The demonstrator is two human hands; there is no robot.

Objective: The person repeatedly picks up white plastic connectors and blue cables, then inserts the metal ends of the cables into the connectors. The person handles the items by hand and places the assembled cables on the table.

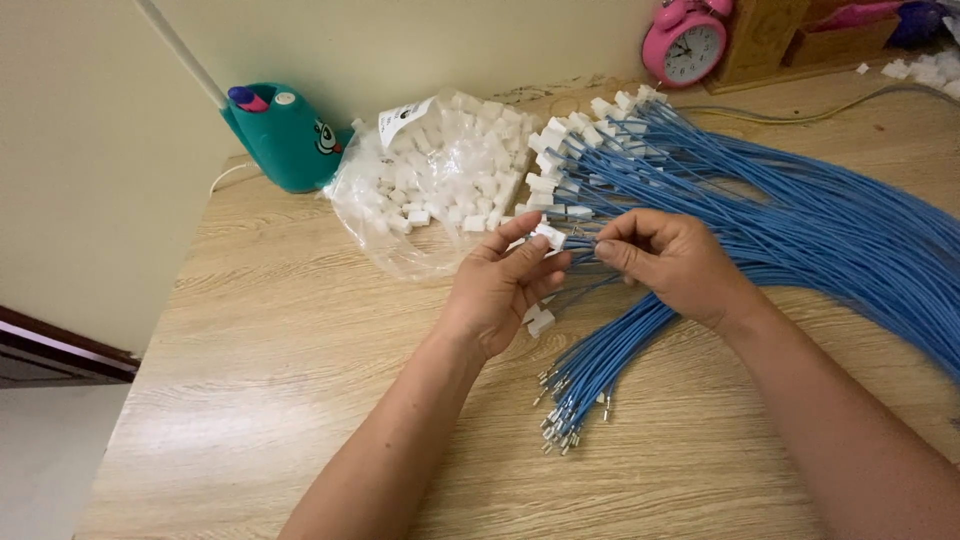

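My left hand pinches a small white plastic connector between thumb and fingers. My right hand grips a blue wire by its end, right against that connector. Beneath both hands lies a bundle of blue wires with bare metal terminals. Further back, a pile of blue wires fitted with white connectors fans out to the right. A loose white connector rests under my left hand.
A clear plastic bag of white connectors sits at the back of the wooden table. A teal toy-shaped container stands back left, a pink alarm clock back centre. The table edge runs along the left.
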